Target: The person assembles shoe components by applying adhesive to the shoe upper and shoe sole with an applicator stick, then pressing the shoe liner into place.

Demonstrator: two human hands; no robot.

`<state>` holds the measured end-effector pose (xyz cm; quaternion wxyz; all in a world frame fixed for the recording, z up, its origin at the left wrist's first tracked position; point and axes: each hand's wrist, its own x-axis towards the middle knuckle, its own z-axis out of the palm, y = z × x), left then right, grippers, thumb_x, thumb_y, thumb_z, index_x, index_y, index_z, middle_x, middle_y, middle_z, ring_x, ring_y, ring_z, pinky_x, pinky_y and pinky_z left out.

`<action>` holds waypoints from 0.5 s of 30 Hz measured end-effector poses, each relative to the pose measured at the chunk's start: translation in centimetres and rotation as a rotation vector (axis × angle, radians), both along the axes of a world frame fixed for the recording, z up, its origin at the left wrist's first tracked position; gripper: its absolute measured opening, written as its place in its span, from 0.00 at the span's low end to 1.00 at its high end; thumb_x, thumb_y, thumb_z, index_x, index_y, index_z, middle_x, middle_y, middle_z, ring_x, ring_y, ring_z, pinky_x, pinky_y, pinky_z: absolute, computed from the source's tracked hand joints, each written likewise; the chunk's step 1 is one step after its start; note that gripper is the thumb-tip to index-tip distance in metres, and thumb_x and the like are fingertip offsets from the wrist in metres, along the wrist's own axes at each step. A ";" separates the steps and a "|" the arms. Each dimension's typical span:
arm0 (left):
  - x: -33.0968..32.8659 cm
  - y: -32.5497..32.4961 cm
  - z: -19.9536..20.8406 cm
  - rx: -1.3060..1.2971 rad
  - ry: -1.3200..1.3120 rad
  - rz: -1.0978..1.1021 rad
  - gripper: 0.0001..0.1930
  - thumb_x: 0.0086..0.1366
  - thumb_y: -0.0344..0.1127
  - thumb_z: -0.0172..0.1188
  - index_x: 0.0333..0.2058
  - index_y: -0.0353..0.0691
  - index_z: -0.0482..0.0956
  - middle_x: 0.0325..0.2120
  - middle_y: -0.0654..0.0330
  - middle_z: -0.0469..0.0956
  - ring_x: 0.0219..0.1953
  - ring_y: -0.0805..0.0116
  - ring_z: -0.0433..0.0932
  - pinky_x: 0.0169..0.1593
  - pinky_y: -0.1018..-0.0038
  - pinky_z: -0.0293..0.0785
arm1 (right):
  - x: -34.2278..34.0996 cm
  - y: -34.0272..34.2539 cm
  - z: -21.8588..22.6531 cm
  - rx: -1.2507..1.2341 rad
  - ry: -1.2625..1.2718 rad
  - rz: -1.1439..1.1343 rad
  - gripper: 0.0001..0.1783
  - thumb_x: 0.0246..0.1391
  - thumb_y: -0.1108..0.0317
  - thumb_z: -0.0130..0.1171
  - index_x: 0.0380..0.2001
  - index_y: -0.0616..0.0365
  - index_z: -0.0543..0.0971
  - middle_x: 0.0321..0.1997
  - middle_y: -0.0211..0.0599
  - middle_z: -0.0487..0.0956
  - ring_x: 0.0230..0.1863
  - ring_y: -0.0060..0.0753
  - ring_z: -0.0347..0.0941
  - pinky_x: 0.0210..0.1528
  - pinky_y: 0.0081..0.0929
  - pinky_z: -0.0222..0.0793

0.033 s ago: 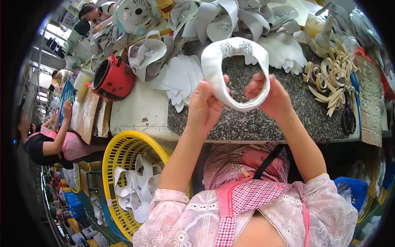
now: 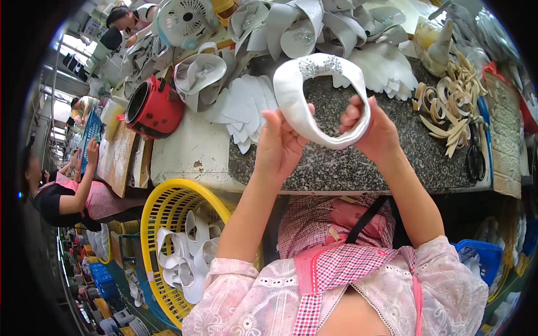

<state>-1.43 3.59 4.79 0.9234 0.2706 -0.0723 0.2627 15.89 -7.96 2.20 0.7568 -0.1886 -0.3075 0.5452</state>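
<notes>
A white shoe upper [image 2: 314, 106] with a sparkly ornament is held up above the speckled stone table [image 2: 392, 162], gripped at its left side by the closed left hand [image 2: 280, 147] and at its right by the closed right hand [image 2: 372, 131].

I'm sitting in a crowded shoe-making workshop, at a speckled stone workbench [image 2: 358, 162] heaped with white cut upper pieces [image 2: 246, 109] and a tangle of tan straps [image 2: 448, 112]. A yellow plastic basket [image 2: 162, 213] at my left knee holds more white pieces, and a red pot [image 2: 154, 109] and a small fan [image 2: 188, 19] stand among the stock. Other people [image 2: 67, 196] work at benches along the same row, with blue crates [image 2: 101, 274] stacked down the aisle.
</notes>
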 end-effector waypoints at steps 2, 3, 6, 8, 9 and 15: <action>0.1 -0.3 0.8 -0.025 0.173 -0.011 0.36 0.63 0.62 0.37 0.49 0.29 0.66 0.45 0.48 0.73 0.44 0.60 0.75 0.51 0.65 0.70 | 0.2 -0.5 1.0 0.128 0.275 0.139 0.19 0.62 0.53 0.40 0.42 0.58 0.70 0.27 0.29 0.71 0.30 0.27 0.66 0.37 0.27 0.64; 0.3 -0.1 1.2 -0.070 0.206 -0.080 0.42 0.60 0.68 0.30 0.48 0.28 0.67 0.43 0.47 0.74 0.43 0.57 0.75 0.52 0.62 0.68 | 0.1 -1.0 1.7 0.060 0.341 0.108 0.18 0.62 0.53 0.40 0.38 0.58 0.70 0.22 0.28 0.64 0.26 0.26 0.61 0.34 0.28 0.63; 2.1 0.8 0.9 -0.042 0.239 -0.127 0.41 0.60 0.68 0.31 0.47 0.29 0.68 0.40 0.47 0.75 0.42 0.58 0.75 0.49 0.64 0.70 | 0.7 -1.5 2.1 0.108 0.314 0.062 0.18 0.62 0.53 0.41 0.38 0.58 0.69 0.22 0.28 0.65 0.26 0.26 0.61 0.33 0.27 0.63; 3.7 0.6 0.8 0.076 0.388 -0.018 0.32 0.63 0.61 0.42 0.46 0.34 0.70 0.34 0.58 0.76 0.32 0.68 0.74 0.39 0.69 0.73 | 0.3 -2.0 3.2 0.002 0.171 -0.124 0.17 0.60 0.54 0.46 0.37 0.57 0.68 0.22 0.30 0.66 0.23 0.25 0.61 0.28 0.25 0.63; 4.4 0.8 0.0 0.071 0.391 -0.037 0.28 0.63 0.58 0.44 0.45 0.35 0.71 0.34 0.59 0.76 0.33 0.69 0.74 0.38 0.70 0.72 | 0.3 -2.5 3.7 -0.038 0.090 -0.202 0.16 0.58 0.55 0.48 0.38 0.57 0.68 0.22 0.30 0.67 0.22 0.25 0.62 0.26 0.25 0.63; 10.3 -2.8 -0.5 0.065 0.556 -0.119 0.17 0.64 0.43 0.51 0.46 0.39 0.71 0.39 0.59 0.76 0.37 0.69 0.73 0.41 0.70 0.69 | 1.6 -9.8 7.8 -0.202 -0.289 -0.596 0.14 0.52 0.61 0.58 0.35 0.62 0.75 0.28 0.26 0.76 0.28 0.11 0.68 0.29 0.13 0.64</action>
